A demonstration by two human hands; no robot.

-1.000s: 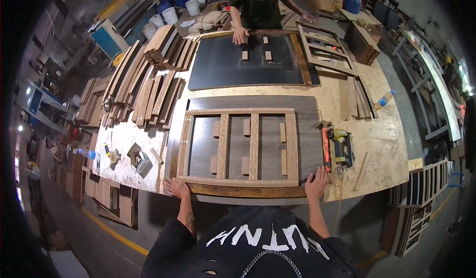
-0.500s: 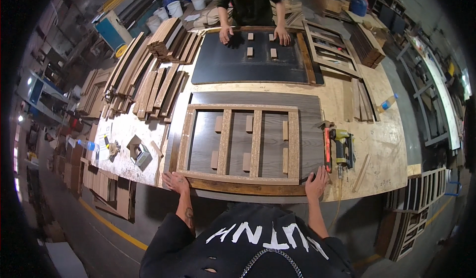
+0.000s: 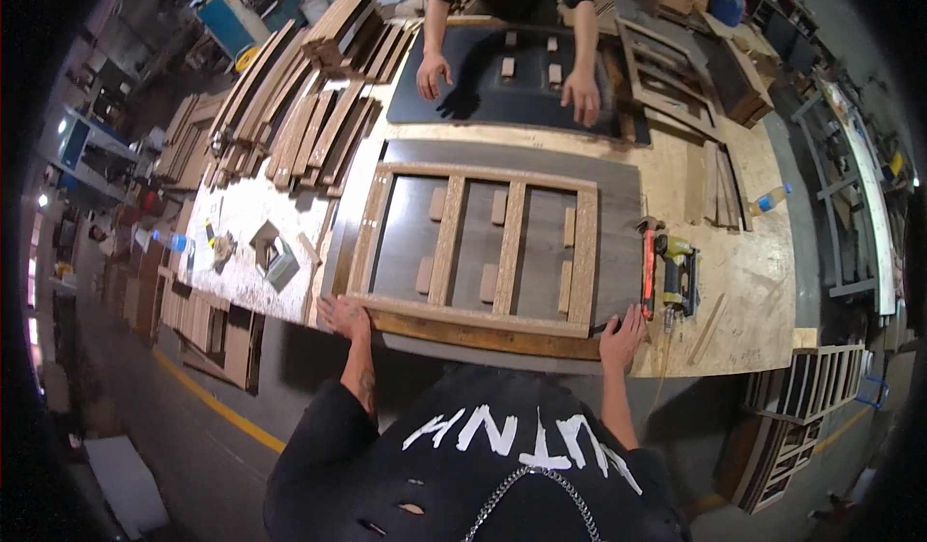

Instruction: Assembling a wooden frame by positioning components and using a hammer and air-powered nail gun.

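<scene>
A grey wood-grain panel (image 3: 613,242) lies flat in front of me, with a ladder-like wooden frame (image 3: 463,315) on top. Small wood blocks (image 3: 498,208) sit inside the frame's openings. My left hand (image 3: 346,318) rests at the panel's near left corner, fingers spread against the edge. At the near right corner lies my right hand (image 3: 623,337), fingers stretched out and thumb apart. A brown wooden strip (image 3: 483,340) runs along the near edge between them. Just beyond my right hand are a hammer with a red handle (image 3: 648,273) and a green-and-black nail gun (image 3: 681,276).
Across the workbench (image 3: 744,325), a person's bare hands (image 3: 581,96) hover over a dark panel (image 3: 454,88) carrying small blocks. Wood strips (image 3: 314,141) are stacked at left, near an open metal box (image 3: 277,257). Bottles (image 3: 772,198) and more frames (image 3: 666,73) stand around.
The other person's hands have come toward me, off the far part of the dark panel. The whole scene sits slightly higher in the picture. My hands stay at the panel's near corners.
</scene>
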